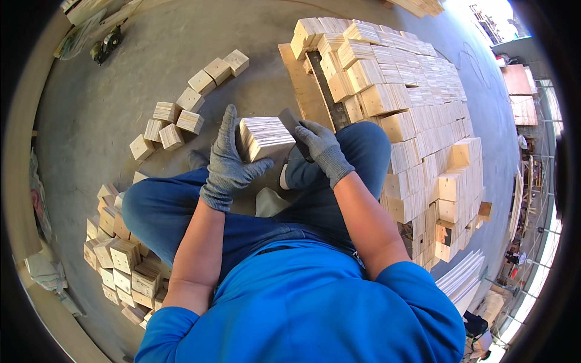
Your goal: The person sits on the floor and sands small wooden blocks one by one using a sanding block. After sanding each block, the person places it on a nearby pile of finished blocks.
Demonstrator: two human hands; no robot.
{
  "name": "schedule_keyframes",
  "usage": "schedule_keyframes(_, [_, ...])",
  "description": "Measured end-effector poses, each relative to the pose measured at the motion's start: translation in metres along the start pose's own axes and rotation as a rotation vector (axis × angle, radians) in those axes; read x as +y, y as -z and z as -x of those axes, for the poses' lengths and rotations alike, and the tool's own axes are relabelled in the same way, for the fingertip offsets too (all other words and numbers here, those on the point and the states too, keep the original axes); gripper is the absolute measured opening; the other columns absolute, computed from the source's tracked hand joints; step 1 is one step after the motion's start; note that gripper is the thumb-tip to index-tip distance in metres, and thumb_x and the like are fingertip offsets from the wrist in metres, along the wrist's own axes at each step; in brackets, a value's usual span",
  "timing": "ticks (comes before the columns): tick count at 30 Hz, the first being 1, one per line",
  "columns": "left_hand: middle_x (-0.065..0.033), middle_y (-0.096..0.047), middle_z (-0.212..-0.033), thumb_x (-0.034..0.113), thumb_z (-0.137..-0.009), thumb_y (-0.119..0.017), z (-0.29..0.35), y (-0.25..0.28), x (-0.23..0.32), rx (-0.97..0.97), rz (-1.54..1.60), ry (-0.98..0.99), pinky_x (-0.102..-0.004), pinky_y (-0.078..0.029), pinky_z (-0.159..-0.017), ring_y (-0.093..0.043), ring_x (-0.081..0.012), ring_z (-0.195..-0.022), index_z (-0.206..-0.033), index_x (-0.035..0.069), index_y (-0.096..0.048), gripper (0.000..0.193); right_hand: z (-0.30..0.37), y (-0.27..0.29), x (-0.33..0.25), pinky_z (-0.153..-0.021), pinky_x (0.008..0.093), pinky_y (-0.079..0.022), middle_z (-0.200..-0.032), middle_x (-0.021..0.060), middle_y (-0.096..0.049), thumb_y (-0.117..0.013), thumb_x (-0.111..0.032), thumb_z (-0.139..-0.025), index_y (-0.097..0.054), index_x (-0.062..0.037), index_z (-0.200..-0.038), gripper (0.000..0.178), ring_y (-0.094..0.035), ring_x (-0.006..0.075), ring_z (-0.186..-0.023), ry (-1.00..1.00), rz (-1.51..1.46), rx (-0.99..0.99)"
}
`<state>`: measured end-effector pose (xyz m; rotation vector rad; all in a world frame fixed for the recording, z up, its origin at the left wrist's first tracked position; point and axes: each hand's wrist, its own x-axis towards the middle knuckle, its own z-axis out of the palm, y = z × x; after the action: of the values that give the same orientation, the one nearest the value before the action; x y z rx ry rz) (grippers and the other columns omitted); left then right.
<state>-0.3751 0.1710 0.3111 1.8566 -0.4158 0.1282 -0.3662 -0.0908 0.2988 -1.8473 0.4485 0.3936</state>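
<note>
Between my hands is a wooden block (264,138) with a layered, striped top, held up above the floor in front of my lap. My left hand (230,160), in a grey knit glove, grips it from the left, with the thumb along its near side and the fingers against its left side. On the block's right side, my gloved right hand (321,145) is closed on a thin dark flat piece (290,124), whose exact kind I cannot make out. That piece stands close beside the block; whether the two touch is unclear.
To the right, a large stack of similar wooden blocks (399,85) rests on a wooden pallet (302,88). Several loose blocks (203,81) form a curved line ahead on the left. A heap of blocks (124,254) lies by my left knee. A dark tool (108,45) sits far left.
</note>
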Motion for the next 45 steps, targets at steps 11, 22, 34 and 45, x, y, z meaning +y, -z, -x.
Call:
schedule_keyframes(11, [-0.0167, -0.061, -0.144, 0.012, -0.06, -0.1, 0.001, -0.006, -0.018, -0.002, 0.047, 0.161, -0.0424, -0.05, -0.114, -0.063, -0.029, -0.129, -0.17, 0.009, -0.021, 0.136, 0.002, -0.023, 0.016, -0.084, 0.0326, -0.058, -0.11, 0.013, -0.076, -0.068, -0.031, -0.106, -0.069, 0.0011, -0.133, 0.042, -0.072, 0.0217, -0.096, -0.052, -0.612, -0.073])
schedule_keyframes(22, [-0.0213, -0.059, -0.144, 0.009, -0.07, -0.098, -0.007, -0.004, -0.016, 0.244, 0.258, 0.299, -0.0384, -0.054, -0.109, -0.063, -0.0296, -0.128, -0.166, -0.002, -0.023, 0.123, 0.013, -0.052, 0.023, -0.07, 0.04, -0.063, -0.112, 0.0136, -0.072, -0.063, -0.036, -0.108, -0.064, -0.0031, -0.135, 0.043, -0.071, 0.0236, -0.086, -0.469, -0.994, -0.081])
schedule_keyframes(34, [-0.02, -0.059, -0.147, 0.027, -0.103, -0.071, -0.001, -0.001, -0.016, 0.174, 0.259, 0.339, -0.0385, -0.049, -0.114, -0.06, -0.0281, -0.133, -0.162, -0.002, -0.039, 0.073, 0.011, -0.054, 0.031, -0.076, 0.0365, -0.063, -0.115, 0.0122, -0.071, -0.068, -0.025, -0.106, -0.066, -0.0042, -0.132, 0.034, -0.073, 0.0249, -0.093, -0.277, -1.009, -0.065])
schedule_keyframes(45, [-0.0105, -0.067, -0.13, 0.004, -0.091, -0.083, -0.003, -0.009, -0.034, 0.242, 0.402, 0.614, -0.0314, -0.053, -0.104, -0.061, -0.0179, -0.119, -0.153, 0.0, -0.054, 0.069, 0.005, -0.066, 0.038, -0.084, 0.0499, -0.066, -0.119, 0.0122, -0.072, -0.064, -0.022, -0.107, -0.064, -0.0055, -0.13, 0.029, -0.076, 0.0276, -0.1, -0.414, -1.222, -0.093])
